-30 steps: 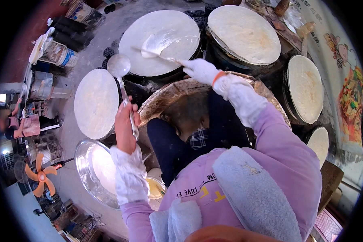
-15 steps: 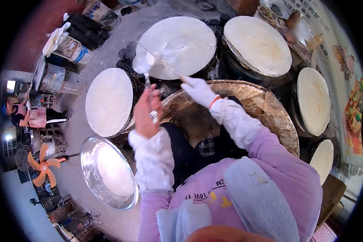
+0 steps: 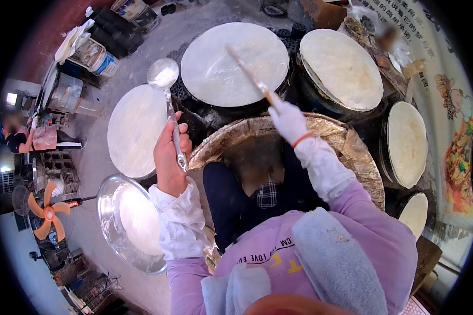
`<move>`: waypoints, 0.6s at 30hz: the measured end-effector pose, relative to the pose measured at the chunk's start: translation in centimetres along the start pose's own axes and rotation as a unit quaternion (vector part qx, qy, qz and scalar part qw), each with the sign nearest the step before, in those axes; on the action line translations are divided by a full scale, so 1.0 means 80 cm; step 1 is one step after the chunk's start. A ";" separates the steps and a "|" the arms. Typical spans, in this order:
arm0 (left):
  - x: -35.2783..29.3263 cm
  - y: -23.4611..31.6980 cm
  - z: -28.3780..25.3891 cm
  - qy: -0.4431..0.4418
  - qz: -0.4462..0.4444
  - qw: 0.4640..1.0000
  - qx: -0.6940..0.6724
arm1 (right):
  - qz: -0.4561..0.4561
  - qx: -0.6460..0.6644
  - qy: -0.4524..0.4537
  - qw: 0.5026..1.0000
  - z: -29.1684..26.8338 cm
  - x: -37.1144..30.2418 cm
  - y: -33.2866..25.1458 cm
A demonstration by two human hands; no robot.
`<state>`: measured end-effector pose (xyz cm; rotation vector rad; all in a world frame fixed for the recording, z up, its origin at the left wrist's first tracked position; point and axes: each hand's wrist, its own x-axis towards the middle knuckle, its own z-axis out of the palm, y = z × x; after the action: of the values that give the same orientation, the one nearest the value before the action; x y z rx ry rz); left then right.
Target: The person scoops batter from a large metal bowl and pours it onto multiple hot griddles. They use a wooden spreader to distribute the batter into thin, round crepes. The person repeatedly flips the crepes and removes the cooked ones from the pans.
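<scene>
My bare left hand (image 3: 172, 152) is wrapped round the handle of a metal ladle (image 3: 163, 73). White batter coats the ladle's bowl, which hangs above the gap between the left griddle (image 3: 136, 131) and the middle griddle. In a white glove, my right hand (image 3: 289, 119) grips a long thin spreader stick (image 3: 246, 69), its blade slanting over the middle griddle. Pale batter covers that round middle griddle (image 3: 215, 63), with wet streaks on its surface. A steel basin (image 3: 108, 220) of white batter stands to the left of my left forearm.
More round griddles with pale sheets stand at the right: a back one (image 3: 347, 68), a side one (image 3: 406, 142) and a small one (image 3: 414, 214). A crusted curved rim (image 3: 352, 152) surrounds my knees. An orange fan (image 3: 49, 213) and another person (image 3: 29, 134) are far left.
The ladle has swung left, off the middle griddle. My right hand has moved right with the spreader stick, which now lies over the griddle's centre.
</scene>
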<state>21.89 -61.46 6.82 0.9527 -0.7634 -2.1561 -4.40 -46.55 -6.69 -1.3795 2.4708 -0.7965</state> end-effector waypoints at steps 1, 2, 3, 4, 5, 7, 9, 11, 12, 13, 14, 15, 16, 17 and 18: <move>0.013 0.004 -0.005 -0.001 -0.004 1.000 0.004 | -0.002 -0.029 -0.041 0.999 -0.005 -0.022 -0.014; 0.030 0.007 -0.009 -0.003 -0.009 1.000 0.010 | -0.050 -0.071 -0.079 0.993 0.000 -0.039 -0.019; 0.046 0.010 -0.012 -0.001 -0.013 1.000 0.014 | -0.091 -0.046 -0.127 0.987 0.007 -0.048 -0.017; 0.066 0.013 -0.008 0.001 -0.015 0.999 0.035 | -0.118 -0.007 -0.087 0.989 0.014 -0.043 -0.005; 0.081 0.017 -0.003 -0.005 -0.010 0.998 0.056 | -0.145 0.037 -0.053 0.987 0.011 -0.038 -0.008; 0.119 0.025 0.014 -0.018 0.000 0.995 0.098 | -0.043 0.153 0.003 0.987 -0.010 -0.001 -0.009; 0.168 0.025 0.035 -0.016 0.038 0.982 0.185 | -0.015 0.164 0.032 0.986 -0.027 0.045 -0.005; 0.225 0.019 0.051 -0.024 0.061 0.967 0.246 | -0.027 0.118 0.043 0.992 -0.036 0.086 -0.012; 0.256 0.016 0.053 -0.030 0.066 0.962 0.263 | -0.035 0.095 0.048 0.994 -0.039 0.105 -0.020; 0.287 0.009 0.058 -0.039 0.070 0.957 0.277 | -0.032 0.088 0.042 0.995 -0.044 0.121 -0.026; 0.313 0.002 0.066 -0.042 0.069 0.950 0.301 | -0.028 0.080 0.036 0.996 -0.048 0.134 -0.032; 0.338 -0.004 0.072 -0.043 0.070 0.943 0.324 | -0.025 0.073 0.028 0.997 -0.046 0.147 -0.035; 0.357 -0.012 0.076 -0.045 0.069 0.935 0.346 | -0.038 0.078 0.048 0.995 -0.035 0.159 -0.032; 0.370 -0.018 0.080 -0.033 0.071 0.930 0.358 | -0.034 0.058 0.026 0.997 -0.027 0.171 -0.029; 0.380 -0.024 0.082 -0.019 0.074 0.926 0.371 | -0.032 0.038 0.004 0.999 -0.021 0.181 -0.028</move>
<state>0.20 -81.43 -3.22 1.1609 -1.6782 -1.7574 -11.36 -58.95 -2.89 -1.4370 2.3873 -0.9026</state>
